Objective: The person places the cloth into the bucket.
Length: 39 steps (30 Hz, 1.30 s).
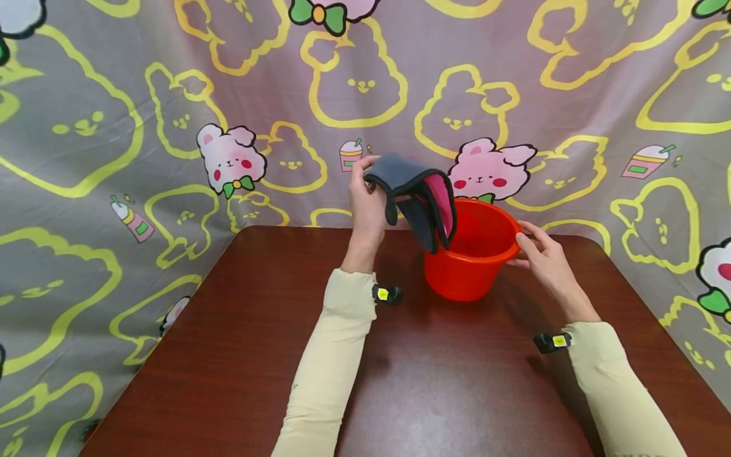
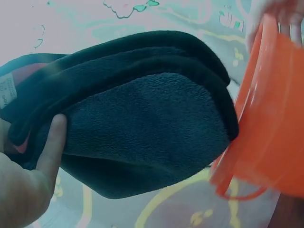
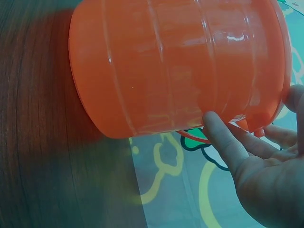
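My left hand holds a folded cloth, grey outside and pink within, with black edging. It hangs beside and partly over the left rim of a red plastic bucket on the table. A small white label shows on the cloth in the left wrist view, where its far end meets the bucket's rim or lies just in front of it. On the bucket's right side, my right hand grips the rim, thumb on top and fingers outside. The bucket's inner floor is hidden.
A dark reddish-brown table bears the bucket near its back edge. Behind it and at both sides hangs a grey curtain printed with yellow outlines and pink animal heads. A black wrist camera sits at the left cuff.
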{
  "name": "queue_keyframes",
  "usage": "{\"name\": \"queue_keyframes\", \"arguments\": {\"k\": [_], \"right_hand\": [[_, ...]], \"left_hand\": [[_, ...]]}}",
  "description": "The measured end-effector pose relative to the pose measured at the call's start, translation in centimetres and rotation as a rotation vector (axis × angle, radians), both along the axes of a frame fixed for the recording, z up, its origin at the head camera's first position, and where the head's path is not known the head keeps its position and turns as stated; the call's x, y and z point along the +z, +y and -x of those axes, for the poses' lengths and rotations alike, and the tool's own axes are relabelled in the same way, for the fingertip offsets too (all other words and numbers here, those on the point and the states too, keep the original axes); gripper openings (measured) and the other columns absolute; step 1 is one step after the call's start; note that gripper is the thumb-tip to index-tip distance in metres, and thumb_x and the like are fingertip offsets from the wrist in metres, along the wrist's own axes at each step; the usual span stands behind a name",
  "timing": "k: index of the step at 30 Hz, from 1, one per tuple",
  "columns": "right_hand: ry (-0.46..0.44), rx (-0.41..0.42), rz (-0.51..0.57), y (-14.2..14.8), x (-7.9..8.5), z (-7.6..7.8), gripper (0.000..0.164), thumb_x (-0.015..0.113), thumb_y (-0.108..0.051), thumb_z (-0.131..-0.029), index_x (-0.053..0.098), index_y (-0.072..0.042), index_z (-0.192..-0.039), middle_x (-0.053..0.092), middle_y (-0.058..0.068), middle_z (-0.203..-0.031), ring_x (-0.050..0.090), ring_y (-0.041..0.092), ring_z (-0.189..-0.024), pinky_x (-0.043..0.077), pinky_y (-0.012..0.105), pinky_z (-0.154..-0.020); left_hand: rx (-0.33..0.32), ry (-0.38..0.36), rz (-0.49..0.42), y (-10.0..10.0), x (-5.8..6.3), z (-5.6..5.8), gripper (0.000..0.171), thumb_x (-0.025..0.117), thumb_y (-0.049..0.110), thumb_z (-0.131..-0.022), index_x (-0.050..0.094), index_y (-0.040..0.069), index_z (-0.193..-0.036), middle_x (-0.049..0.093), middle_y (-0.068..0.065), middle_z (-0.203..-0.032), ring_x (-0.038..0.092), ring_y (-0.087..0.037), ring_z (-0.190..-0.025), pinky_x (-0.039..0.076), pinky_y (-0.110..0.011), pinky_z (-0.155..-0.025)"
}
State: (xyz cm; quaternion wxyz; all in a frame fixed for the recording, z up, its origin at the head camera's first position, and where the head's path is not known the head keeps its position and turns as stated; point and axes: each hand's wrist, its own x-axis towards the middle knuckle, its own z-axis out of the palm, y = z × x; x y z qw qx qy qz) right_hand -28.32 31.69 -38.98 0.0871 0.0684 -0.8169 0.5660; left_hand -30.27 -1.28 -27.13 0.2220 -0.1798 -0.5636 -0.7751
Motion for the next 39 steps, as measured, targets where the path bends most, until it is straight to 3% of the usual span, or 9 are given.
{"name": "queue_keyframes", "arguments": {"k": [3, 7, 13, 17, 22, 28, 32, 37, 39], "right_hand": [[-0.007, -0.010, 0.012, 0.1, 0.0, 0.1, 0.058, 0.046, -0.032, -0.103, 0.029, -0.011, -0.155, 0.044, 0.022, -0.141, 0.063, -0.008, -0.088, 0.058, 0.019, -0.072], [-0.001, -0.018, 0.010, 0.0, 0.0, 0.1, 0.058, 0.046, -0.032, -0.103, 0.030, -0.011, -0.154, 0.048, 0.016, -0.136, 0.064, -0.007, -0.087, 0.058, 0.020, -0.072], [0.032, -0.008, 0.013, 0.0, 0.1, 0.1, 0.058, 0.048, -0.032, -0.103, 0.032, -0.007, -0.152, 0.055, -0.012, -0.116, 0.066, -0.005, -0.086, 0.059, 0.023, -0.073], [0.040, -0.002, 0.021, -0.1, 0.1, 0.2, 0.057, 0.049, -0.032, -0.102, 0.034, -0.007, -0.152, 0.055, -0.016, -0.112, 0.067, -0.004, -0.085, 0.059, 0.022, -0.072], [0.017, -0.004, 0.009, -0.4, -0.1, 0.3, 0.057, 0.048, -0.034, -0.103, 0.034, -0.011, -0.153, 0.055, -0.003, -0.123, 0.066, -0.005, -0.086, 0.058, 0.021, -0.072], [0.020, 0.021, 0.000, -0.4, 0.2, 0.5, 0.058, 0.047, -0.036, -0.103, 0.034, -0.010, -0.152, 0.056, -0.007, -0.119, 0.068, -0.002, -0.086, 0.059, 0.023, -0.072], [-0.007, 0.014, -0.038, 0.2, 0.3, 0.2, 0.061, 0.044, -0.044, -0.102, 0.033, -0.012, -0.153, 0.055, 0.006, -0.130, 0.070, -0.002, -0.086, 0.059, 0.024, -0.074], [-0.023, -0.006, -0.098, 1.3, 0.1, -0.1, 0.063, 0.041, -0.047, -0.102, 0.034, -0.011, -0.152, 0.061, -0.005, -0.122, 0.072, 0.005, -0.089, 0.060, 0.027, -0.075], [-0.020, -0.008, -0.126, 1.7, 0.1, -0.1, 0.062, 0.041, -0.046, -0.102, 0.036, -0.009, -0.151, 0.062, -0.004, -0.120, 0.073, 0.009, -0.089, 0.060, 0.029, -0.075]], "left_hand": [[-0.089, 0.010, -0.094, 1.3, -0.2, -0.3, 0.027, 0.052, 0.000, -0.098, 0.048, 0.001, -0.125, 0.061, -0.005, -0.105, 0.066, -0.013, -0.084, 0.061, -0.035, -0.073], [-0.139, 0.004, -0.166, 3.0, -0.8, -0.5, 0.025, 0.050, -0.002, -0.099, 0.047, 0.000, -0.123, 0.057, 0.004, -0.100, 0.062, -0.009, -0.088, 0.055, -0.024, -0.077], [-0.179, -0.086, -0.173, 4.9, -3.0, -0.4, 0.024, 0.052, 0.005, -0.100, 0.046, 0.010, -0.123, 0.056, 0.002, -0.104, 0.063, -0.012, -0.093, 0.056, -0.029, -0.086], [-0.156, -0.190, -0.071, 5.5, -4.2, -0.2, 0.033, 0.052, 0.003, -0.099, 0.044, 0.013, -0.128, 0.054, -0.004, -0.114, 0.066, -0.016, -0.090, 0.058, -0.032, -0.084], [-0.121, -0.303, 0.103, 5.4, -5.2, -0.1, 0.033, 0.051, 0.002, -0.097, 0.045, 0.011, -0.128, 0.052, -0.015, -0.121, 0.066, -0.026, -0.099, 0.059, -0.041, -0.084], [-0.169, -0.300, 0.237, 3.2, -6.1, 0.0, 0.029, 0.055, 0.009, -0.098, 0.048, 0.008, -0.127, 0.052, -0.018, -0.132, 0.059, -0.038, -0.120, 0.057, -0.045, -0.089], [-0.158, -0.296, 0.318, 1.5, -6.7, 0.4, 0.027, 0.052, 0.010, -0.099, 0.050, 0.005, -0.126, 0.054, -0.016, -0.127, 0.060, -0.036, -0.116, 0.056, -0.045, -0.090], [-0.109, -0.285, 0.461, -0.8, -7.6, 1.0, 0.029, 0.051, 0.012, -0.099, 0.051, 0.003, -0.126, 0.056, -0.016, -0.125, 0.062, -0.032, -0.112, 0.057, -0.042, -0.088], [-0.081, -0.273, 0.540, -1.9, -7.9, 1.3, 0.028, 0.051, 0.013, -0.098, 0.052, 0.005, -0.125, 0.057, -0.015, -0.125, 0.064, -0.030, -0.108, 0.057, -0.040, -0.087]]}}
